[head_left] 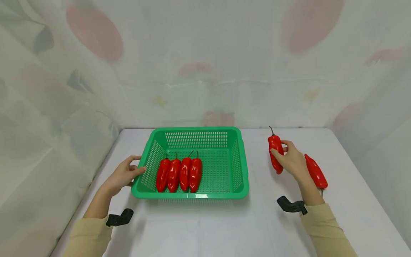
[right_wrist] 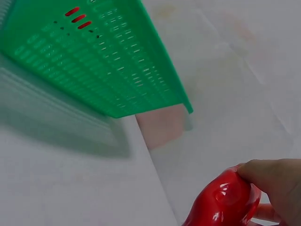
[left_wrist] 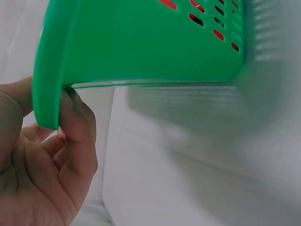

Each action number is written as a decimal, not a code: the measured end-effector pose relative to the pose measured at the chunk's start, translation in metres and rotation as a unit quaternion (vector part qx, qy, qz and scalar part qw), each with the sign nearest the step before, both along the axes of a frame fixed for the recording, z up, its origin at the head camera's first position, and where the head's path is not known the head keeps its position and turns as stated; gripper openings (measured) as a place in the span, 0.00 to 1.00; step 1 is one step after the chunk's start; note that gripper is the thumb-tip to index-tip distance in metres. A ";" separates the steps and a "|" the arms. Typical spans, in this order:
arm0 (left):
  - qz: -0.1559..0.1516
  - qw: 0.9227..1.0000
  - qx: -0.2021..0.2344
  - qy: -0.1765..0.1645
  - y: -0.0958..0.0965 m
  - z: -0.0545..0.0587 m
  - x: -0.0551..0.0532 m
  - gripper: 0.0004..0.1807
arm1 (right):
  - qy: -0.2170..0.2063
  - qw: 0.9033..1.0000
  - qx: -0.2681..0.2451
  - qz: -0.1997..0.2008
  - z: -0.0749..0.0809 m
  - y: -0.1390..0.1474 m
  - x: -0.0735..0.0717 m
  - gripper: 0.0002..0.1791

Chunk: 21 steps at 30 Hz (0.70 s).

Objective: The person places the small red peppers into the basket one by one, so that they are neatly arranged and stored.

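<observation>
A green plastic basket (head_left: 205, 195) stands on the white table, with several red peppers (head_left: 174, 175) side by side in its left half, stems toward the back. My left hand (head_left: 123, 175) grips the basket's left rim, thumb over the edge and fingers beneath it, as the left wrist view shows closely. To the right of the basket, my right hand (head_left: 291, 160) holds a red pepper (head_left: 275, 153) between thumb and fingers, its dark stem pointing away from me. Another red pepper (head_left: 316, 172) lies on the table just right of my right wrist, stem toward me.
The white table (head_left: 221, 232) ends at the back against a hanging cloth (head_left: 199, 92) with faded red prints. More cloth hangs along the left and right sides. A black wrist camera (head_left: 119, 217) sits at my left cuff, another black camera (head_left: 291, 205) at my right.
</observation>
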State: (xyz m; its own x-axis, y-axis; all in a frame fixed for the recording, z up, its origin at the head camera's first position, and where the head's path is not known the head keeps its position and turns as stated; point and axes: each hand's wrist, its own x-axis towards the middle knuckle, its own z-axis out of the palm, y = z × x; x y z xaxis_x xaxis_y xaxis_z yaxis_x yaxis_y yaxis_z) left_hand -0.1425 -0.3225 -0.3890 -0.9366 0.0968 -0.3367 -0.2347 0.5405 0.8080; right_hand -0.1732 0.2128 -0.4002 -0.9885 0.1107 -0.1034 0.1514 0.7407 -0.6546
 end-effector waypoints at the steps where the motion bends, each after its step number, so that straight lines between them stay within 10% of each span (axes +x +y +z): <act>1: 0.000 1.000 -0.001 0.000 0.000 0.000 0.000 0.37 | 0.003 1.000 -0.002 0.002 0.002 -0.001 -0.001 0.39; 21: -0.001 1.000 -0.007 0.001 0.002 0.002 0.001 0.38 | 0.041 0.998 -0.037 0.031 0.036 -0.032 -0.013 0.38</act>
State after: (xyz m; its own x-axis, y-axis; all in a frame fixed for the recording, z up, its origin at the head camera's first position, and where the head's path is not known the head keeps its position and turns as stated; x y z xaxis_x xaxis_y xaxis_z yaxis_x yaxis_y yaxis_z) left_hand -0.1418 -0.3204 -0.3873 -0.9370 0.0943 -0.3365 -0.2322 0.5518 0.8010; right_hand -0.1857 0.1813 -0.3640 -0.9987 0.0442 -0.0269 0.0501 0.6968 -0.7155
